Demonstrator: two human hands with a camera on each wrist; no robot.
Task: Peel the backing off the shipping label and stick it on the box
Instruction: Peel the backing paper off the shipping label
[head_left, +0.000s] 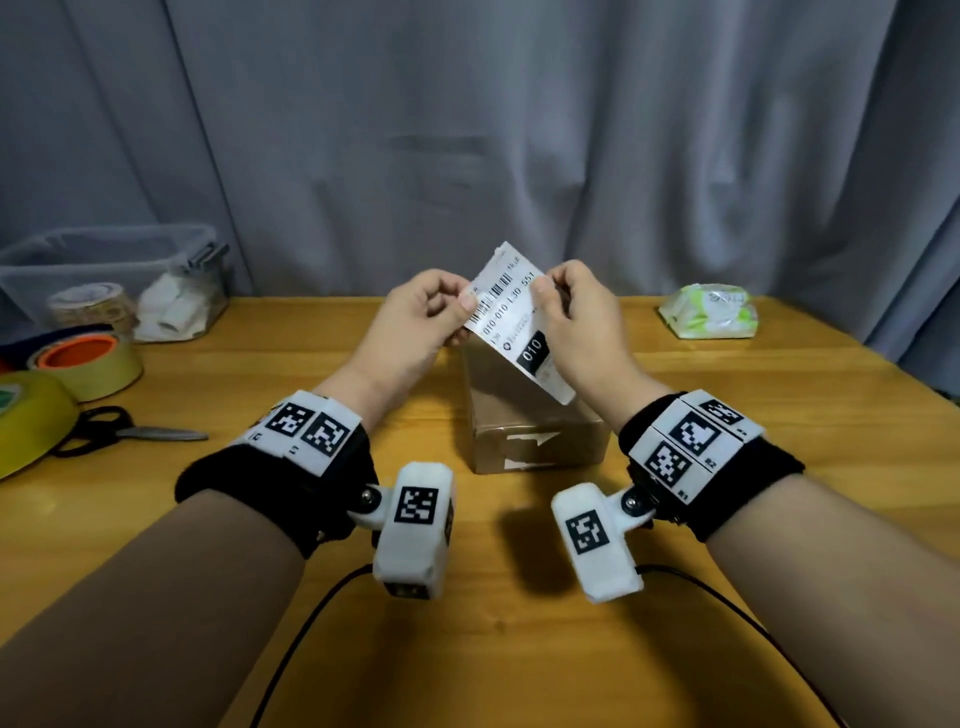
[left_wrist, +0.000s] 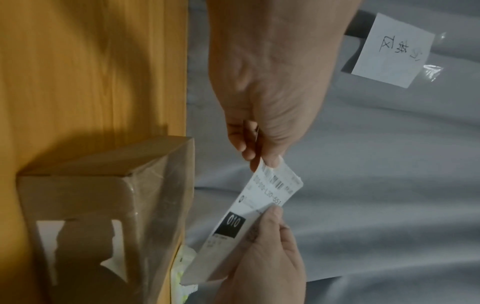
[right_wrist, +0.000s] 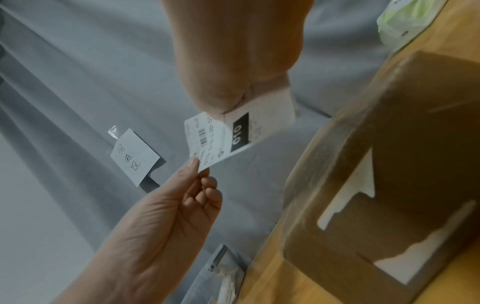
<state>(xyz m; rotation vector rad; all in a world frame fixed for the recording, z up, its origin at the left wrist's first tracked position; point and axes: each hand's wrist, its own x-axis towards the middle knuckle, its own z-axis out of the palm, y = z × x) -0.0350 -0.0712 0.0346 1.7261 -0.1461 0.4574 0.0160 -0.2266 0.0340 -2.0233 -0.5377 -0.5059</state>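
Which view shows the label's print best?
Head view: the shipping label faces the camera, barcode and digits sharp, pinched between left hand and right hand. Left wrist sees it slanted and dimmer; right wrist sees it partly covered by the right hand.

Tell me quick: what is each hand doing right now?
Left hand: pinches one edge of the shipping label, held above the box.
Right hand: pinches the label's opposite edge.

Label (right_wrist: 233, 135) between both hands, above box (right_wrist: 389, 164)
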